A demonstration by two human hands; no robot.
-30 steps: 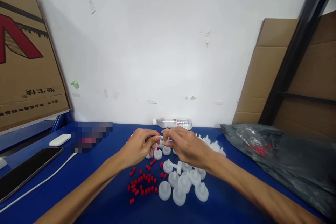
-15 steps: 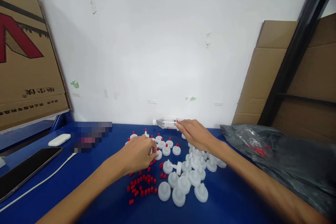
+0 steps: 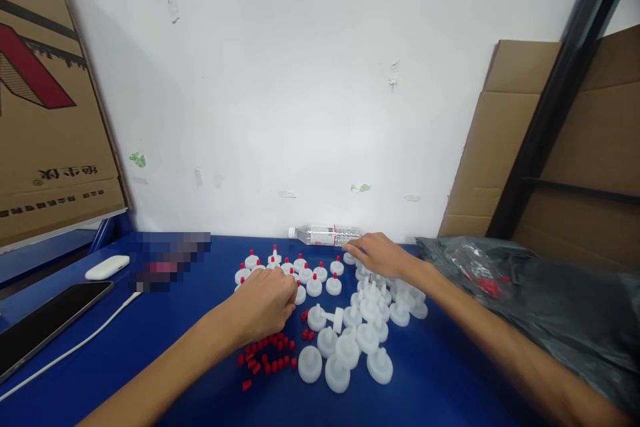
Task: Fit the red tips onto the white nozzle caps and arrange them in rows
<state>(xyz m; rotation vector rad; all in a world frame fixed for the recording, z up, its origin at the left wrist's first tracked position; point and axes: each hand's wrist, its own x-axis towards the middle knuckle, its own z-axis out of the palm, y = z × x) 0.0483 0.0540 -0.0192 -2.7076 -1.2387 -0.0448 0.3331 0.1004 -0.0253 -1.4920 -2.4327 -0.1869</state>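
Observation:
My left hand [image 3: 267, 299] is closed, knuckles up, over the back of a group of small red caps [image 3: 275, 367]. Whatever its fingertips pinch is hidden beneath it. My right hand [image 3: 383, 255] reaches over the far side of a pile of white round spout lids [image 3: 370, 309], fingers stretched out to the left, nothing visible in them. One bare white lid [image 3: 349, 258] lies just under its fingertips. Left of that hand, several white lids with red caps on their spouts stand upright, among them a capped lid [image 3: 333, 285].
A clear plastic bottle [image 3: 325, 235] lies along the wall. At left are a phone [image 3: 50, 323], a white case [image 3: 107, 267], a white cable [image 3: 80, 345] and a cardboard box [image 3: 60, 100]. Grey plastic sheeting [image 3: 545, 300] covers the right side.
My right hand has moved right, away from a red-capped lid that now stands near the bottle. My left hand has lowered slightly toward the red caps and its fingers are more tucked under.

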